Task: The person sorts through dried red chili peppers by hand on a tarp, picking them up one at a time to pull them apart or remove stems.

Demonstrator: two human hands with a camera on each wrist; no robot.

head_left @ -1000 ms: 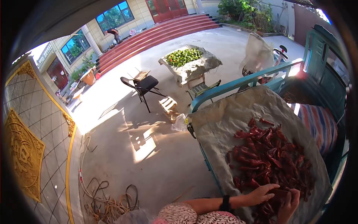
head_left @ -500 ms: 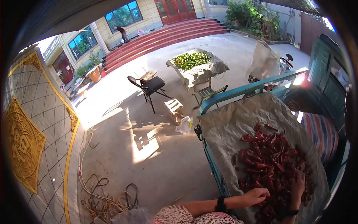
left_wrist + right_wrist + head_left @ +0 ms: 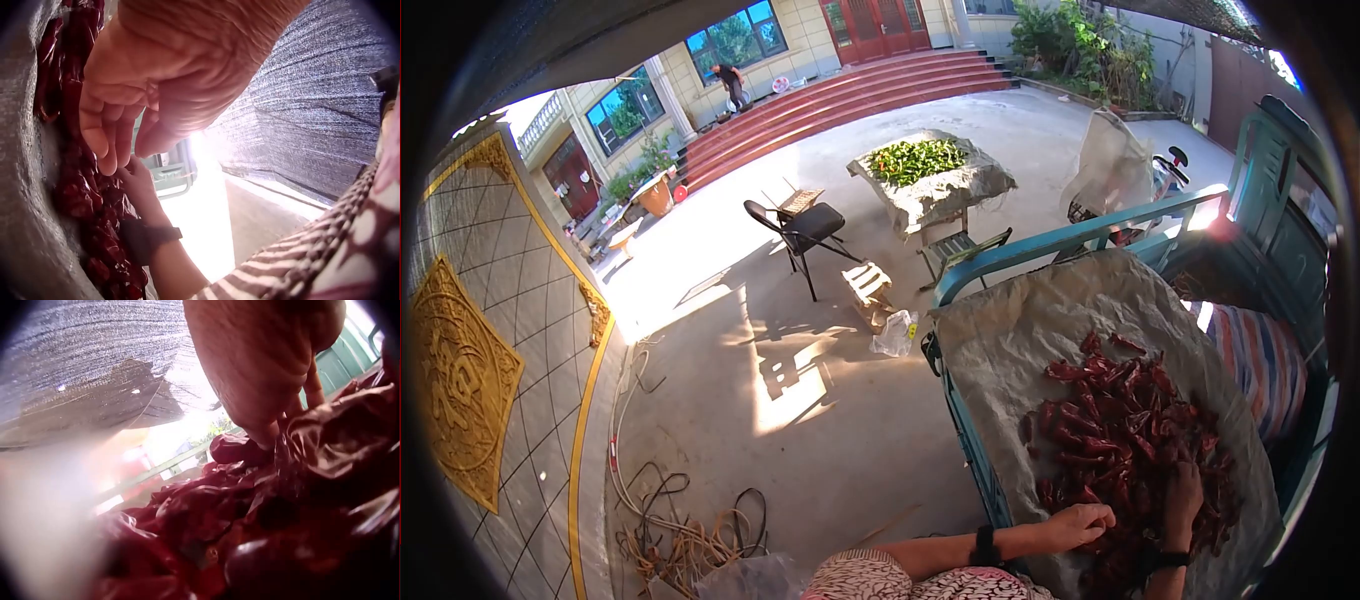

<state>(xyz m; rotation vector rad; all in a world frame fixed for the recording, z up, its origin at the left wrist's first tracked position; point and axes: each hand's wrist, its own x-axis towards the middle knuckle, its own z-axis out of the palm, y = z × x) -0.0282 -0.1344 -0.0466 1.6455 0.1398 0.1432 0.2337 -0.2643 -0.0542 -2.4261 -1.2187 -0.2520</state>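
A pile of dried red chili peppers (image 3: 1110, 400) lies on a grey woven sheet (image 3: 990, 330) spread over a teal cart. Just above the near left side of the pile is my left hand (image 3: 1080, 525); in the left wrist view its fingers (image 3: 112, 134) hang loosely curled, with nothing seen between them and the thumb. My right hand (image 3: 1183, 500) reaches down among the peppers at the pile's right. In the right wrist view its fingertips are hidden behind a wrinkled chili pepper (image 3: 344, 434), so I cannot tell whether they grip one.
The cart's teal rail (image 3: 1080, 225) runs along the sheet's far end, and a striped bag (image 3: 1255, 360) sits at its right. Beyond stand a black folding chair (image 3: 810, 225) and a table of green peppers (image 3: 920, 160). Ropes (image 3: 690, 540) lie on the ground at left.
A second ago both hands were together around a dark red piece at the pile's near side. The right hand has since moved into the pile, while the left drew back slightly and its fingers curled.
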